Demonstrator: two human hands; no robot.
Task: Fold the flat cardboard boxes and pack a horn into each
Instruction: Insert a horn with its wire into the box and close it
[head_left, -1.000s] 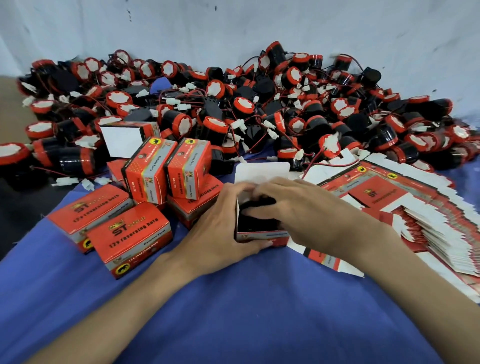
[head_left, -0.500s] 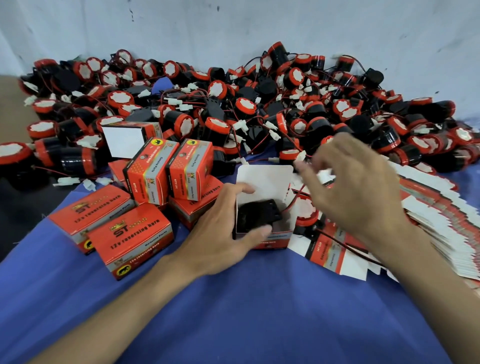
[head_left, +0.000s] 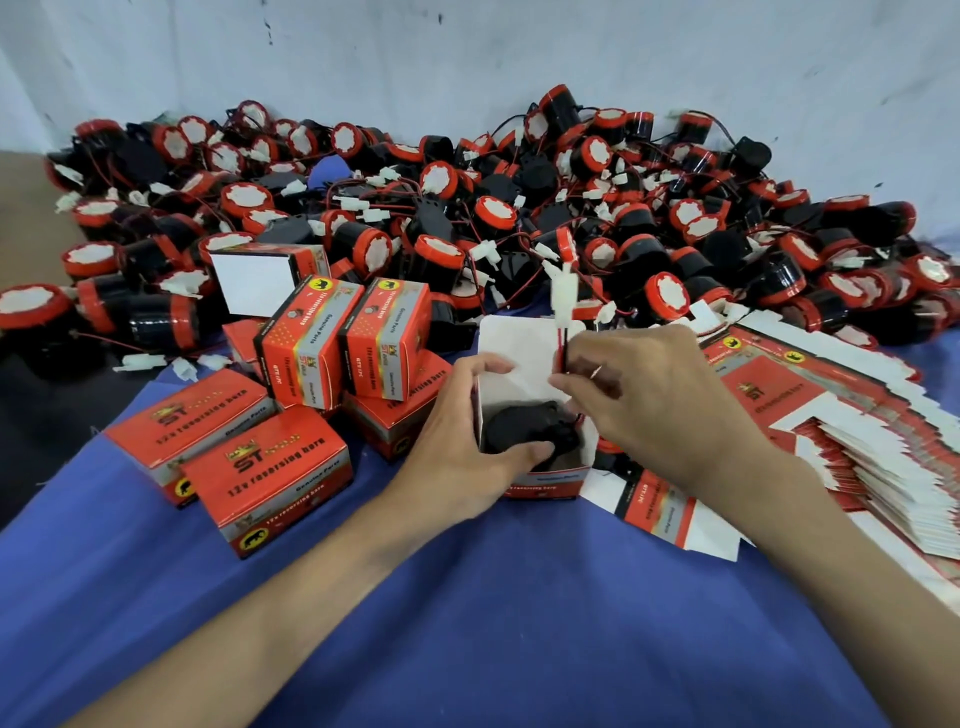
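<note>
Our left hand (head_left: 460, 447) clamps its grip on the open box (head_left: 545, 480) to steady it, while our right hand (head_left: 654, 405) pinches the wire (head_left: 562, 349) of the horn (head_left: 519, 430) seated inside, likely to tuck it in.

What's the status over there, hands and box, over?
Left hand grips open box, horn inside. Right hand pinches horn's wire, white connector above the box. Wire must go in before flap closes.

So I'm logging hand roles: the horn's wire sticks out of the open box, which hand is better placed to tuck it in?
The right hand: it pinches the wire above the open box, while the left hand grips the box's side.
</note>
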